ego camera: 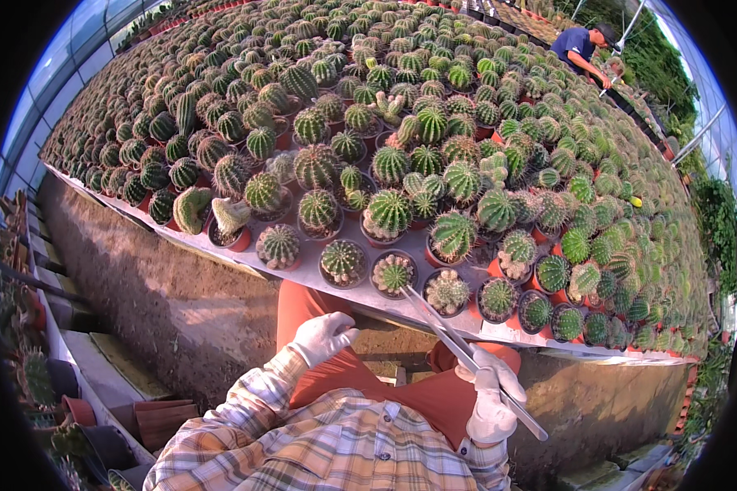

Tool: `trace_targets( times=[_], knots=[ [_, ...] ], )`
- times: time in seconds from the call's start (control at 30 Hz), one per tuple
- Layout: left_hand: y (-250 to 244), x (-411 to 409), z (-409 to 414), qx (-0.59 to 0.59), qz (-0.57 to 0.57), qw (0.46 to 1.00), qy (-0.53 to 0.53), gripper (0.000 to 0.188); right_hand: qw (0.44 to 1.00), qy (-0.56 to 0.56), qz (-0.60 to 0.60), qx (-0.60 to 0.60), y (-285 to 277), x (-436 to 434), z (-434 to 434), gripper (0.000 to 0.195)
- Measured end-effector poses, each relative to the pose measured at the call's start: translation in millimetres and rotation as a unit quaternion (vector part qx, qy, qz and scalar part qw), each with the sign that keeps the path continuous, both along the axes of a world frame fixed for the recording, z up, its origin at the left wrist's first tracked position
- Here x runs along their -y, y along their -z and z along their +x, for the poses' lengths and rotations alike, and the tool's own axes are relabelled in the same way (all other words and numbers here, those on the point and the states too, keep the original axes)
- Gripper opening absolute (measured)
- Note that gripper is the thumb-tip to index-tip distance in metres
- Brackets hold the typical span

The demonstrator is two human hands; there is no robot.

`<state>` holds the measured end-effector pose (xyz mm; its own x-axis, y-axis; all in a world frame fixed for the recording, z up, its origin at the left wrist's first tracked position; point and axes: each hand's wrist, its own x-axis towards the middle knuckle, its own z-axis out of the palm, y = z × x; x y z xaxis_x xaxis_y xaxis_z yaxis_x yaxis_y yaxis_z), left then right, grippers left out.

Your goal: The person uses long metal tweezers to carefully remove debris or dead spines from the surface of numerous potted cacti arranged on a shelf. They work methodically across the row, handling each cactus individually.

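My right hand [491, 393], in a whitish glove, holds long metal tweezers [460, 350]. Their tips reach the edge of a small round cactus [393, 273] in a dark pot at the front of the bench; whether they touch it I cannot tell. My left hand [324, 337], gloved too, rests near my knee with its fingers curled, and nothing shows in it. Beside that cactus stand another potted cactus [343, 262] on the left and a pale, densely spined one [446, 292] on the right. A pale crested cactus [230, 216] sits in an orange pot farther left.
Closely packed potted cacti fill the bench, whose pale front edge [368, 301] runs before my knees. Another person [577, 49] works at the far upper right. Stacked terracotta-coloured pots [164, 423] and more cacti stand at the lower left. An earthen path [178, 313] lies below.
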<state>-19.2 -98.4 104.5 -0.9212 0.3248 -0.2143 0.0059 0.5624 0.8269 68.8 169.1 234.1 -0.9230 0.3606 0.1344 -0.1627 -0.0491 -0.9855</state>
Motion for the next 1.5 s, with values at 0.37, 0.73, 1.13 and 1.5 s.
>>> trace_targets(
  times=[0.37,0.73,1.13,1.5],
  knots=[
    [77,29,-20,-0.222,-0.148,0.938,-0.219,0.012,0.985,0.016,0.169,0.011,11,26,-81,0.02],
    [70,42,-26,-0.182,-0.151,0.941,-0.241,0.017,0.952,0.048,0.297,-0.06,31,40,-93,0.021],
    [71,37,-30,-0.196,-0.142,0.941,-0.237,0.019,0.903,0.051,0.42,-0.079,46,46,-108,0.02],
    [74,35,-29,-0.19,-0.151,0.941,-0.234,0.022,0.875,0.015,0.482,-0.026,15,55,-107,0.019]
  ],
)
